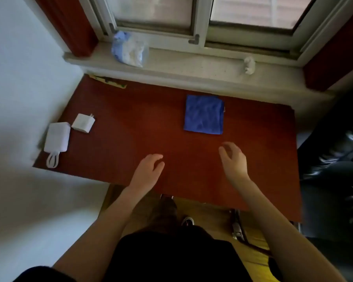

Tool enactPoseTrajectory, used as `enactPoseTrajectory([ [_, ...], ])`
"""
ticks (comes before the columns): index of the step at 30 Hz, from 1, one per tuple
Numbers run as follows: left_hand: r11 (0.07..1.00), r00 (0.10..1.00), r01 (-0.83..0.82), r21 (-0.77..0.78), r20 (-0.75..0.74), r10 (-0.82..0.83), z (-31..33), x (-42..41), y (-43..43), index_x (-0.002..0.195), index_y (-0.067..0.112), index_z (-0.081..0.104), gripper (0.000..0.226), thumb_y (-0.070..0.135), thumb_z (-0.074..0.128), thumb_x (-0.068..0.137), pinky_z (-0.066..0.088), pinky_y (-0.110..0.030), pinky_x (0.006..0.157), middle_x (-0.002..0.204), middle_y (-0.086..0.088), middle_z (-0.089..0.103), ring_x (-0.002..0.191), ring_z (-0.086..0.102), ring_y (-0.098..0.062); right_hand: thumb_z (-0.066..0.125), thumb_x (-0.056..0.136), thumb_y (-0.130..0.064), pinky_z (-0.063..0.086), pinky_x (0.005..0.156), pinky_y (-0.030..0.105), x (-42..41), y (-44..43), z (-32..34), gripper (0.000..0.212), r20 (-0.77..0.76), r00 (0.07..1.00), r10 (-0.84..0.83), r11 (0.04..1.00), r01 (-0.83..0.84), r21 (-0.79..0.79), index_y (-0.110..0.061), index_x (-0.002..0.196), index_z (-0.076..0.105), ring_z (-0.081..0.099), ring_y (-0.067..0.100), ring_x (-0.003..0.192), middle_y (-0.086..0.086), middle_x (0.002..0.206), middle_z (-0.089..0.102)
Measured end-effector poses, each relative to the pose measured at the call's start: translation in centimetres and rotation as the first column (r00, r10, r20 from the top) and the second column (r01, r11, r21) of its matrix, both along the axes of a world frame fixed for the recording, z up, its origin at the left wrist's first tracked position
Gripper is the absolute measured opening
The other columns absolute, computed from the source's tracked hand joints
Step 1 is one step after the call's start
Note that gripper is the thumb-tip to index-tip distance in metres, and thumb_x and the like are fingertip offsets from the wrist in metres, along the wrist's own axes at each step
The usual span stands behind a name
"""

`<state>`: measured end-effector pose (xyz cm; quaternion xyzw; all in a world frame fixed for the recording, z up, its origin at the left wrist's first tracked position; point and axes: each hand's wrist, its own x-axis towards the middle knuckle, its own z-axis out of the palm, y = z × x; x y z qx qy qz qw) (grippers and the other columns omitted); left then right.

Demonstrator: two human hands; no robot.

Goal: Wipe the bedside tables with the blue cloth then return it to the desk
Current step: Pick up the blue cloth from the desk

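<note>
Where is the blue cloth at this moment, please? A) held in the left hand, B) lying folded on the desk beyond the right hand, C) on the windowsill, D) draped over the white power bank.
B: the blue cloth lies folded flat on the desk, just beyond the right hand, while the left hand is also empty.

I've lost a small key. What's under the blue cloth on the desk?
The folded blue cloth lies flat on the red desk. Only desk shows around it; whatever sits beneath is covered. Both hands are empty.
</note>
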<state>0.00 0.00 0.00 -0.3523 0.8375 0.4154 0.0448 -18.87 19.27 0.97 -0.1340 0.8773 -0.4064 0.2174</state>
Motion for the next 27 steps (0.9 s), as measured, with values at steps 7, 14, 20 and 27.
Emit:
enactPoseTrajectory([
  [7, 0.956, 0.983, 0.186, -0.228, 0.051, -0.179, -2.5, -7.4, -6.8, 0.15, 0.019, 0.033, 0.058, 0.04, 0.046, 0.097, 0.026, -0.039, 0.118, 0.158, -0.004, 0.031, 0.146, 0.025, -0.021, 0.049, 0.095, -0.043, 0.045, 0.104, 0.043, -6.8, -6.1, -1.8, 0.059, -0.114, 0.992, -0.056, 0.98, 0.076, 0.185, -0.017, 0.146, 0.037, 0.046, 0.026, 0.131, 0.01, 0.147, 0.043],
  [14, 0.89, 0.937, 0.345, -0.298, 0.172, -0.305, -5.5, -12.7, -11.8, 0.152, 0.022, 0.025, 0.066, 0.045, 0.048, 0.095, 0.018, -0.043, 0.12, 0.162, -0.008, 0.018, 0.151, 0.012, -0.029, 0.047, 0.089, -0.061, 0.042, 0.098, 0.049, -11.0, -11.7, -5.4, 0.083, -0.067, 0.995, -0.07, 0.823, 0.095, 0.56, -0.008, 0.149, 0.025, 0.037, 0.039, 0.129, 0.017, 0.148, 0.034],
  [20, 0.817, 0.893, 0.446, -0.365, 0.246, -0.377, -7.5, -13.7, -13.2, 0.149, 0.017, 0.032, 0.068, 0.044, 0.055, 0.091, 0.019, -0.046, 0.119, 0.159, -0.015, 0.024, 0.149, 0.016, -0.034, 0.069, 0.084, -0.039, 0.052, 0.065, 0.033, -11.4, -14.9, -6.2, 0.063, 0.094, 0.942, -0.321, 0.881, 0.26, 0.396, 0.001, 0.125, 0.041, 0.061, 0.03, 0.096, 0.018, 0.123, 0.055],
  [27, 0.827, 0.89, 0.454, -0.331, 0.22, -0.4, -6.8, -13.6, -13.8, 0.148, 0.018, 0.035, 0.063, 0.038, 0.057, 0.092, 0.024, -0.045, 0.118, 0.159, -0.013, 0.026, 0.149, 0.018, -0.032, 0.079, 0.076, -0.026, 0.055, 0.068, 0.035, -11.4, -14.8, -5.1, 0.045, 0.562, 0.675, -0.478, 0.835, 0.548, 0.053, -0.004, 0.11, 0.06, 0.067, 0.025, 0.083, 0.01, 0.1, 0.068],
])
